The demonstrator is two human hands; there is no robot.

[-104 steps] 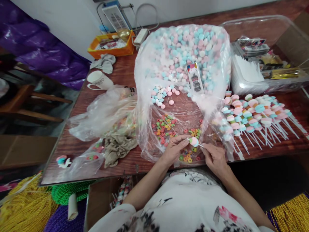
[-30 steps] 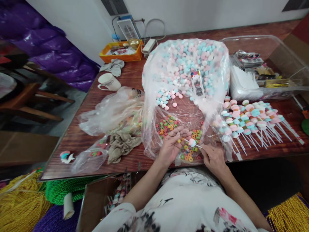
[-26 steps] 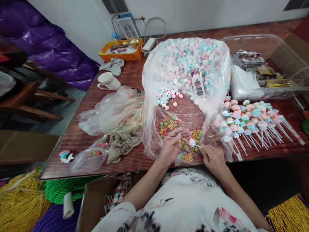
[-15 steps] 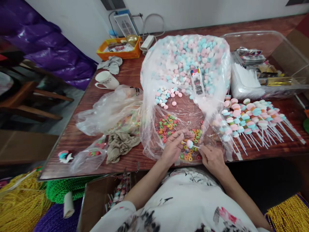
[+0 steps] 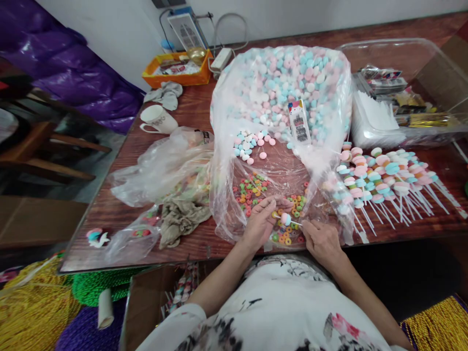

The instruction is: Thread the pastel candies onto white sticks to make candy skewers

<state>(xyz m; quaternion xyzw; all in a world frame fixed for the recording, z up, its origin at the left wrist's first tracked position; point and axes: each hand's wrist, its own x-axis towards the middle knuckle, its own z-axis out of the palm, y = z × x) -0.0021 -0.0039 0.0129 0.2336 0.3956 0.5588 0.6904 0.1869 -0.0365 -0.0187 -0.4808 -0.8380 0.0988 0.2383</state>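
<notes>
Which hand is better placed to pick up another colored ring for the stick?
Probably the left hand: it rests over the colored rings, while the right hand holds the stick.

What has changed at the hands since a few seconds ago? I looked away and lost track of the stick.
The left hand has let go of the pink candy on the white stick, reached over the loose ring candies and now pinches a yellow ring near the stick's tip. The right hand still grips the stick. The finished skewers lie as before.
</notes>
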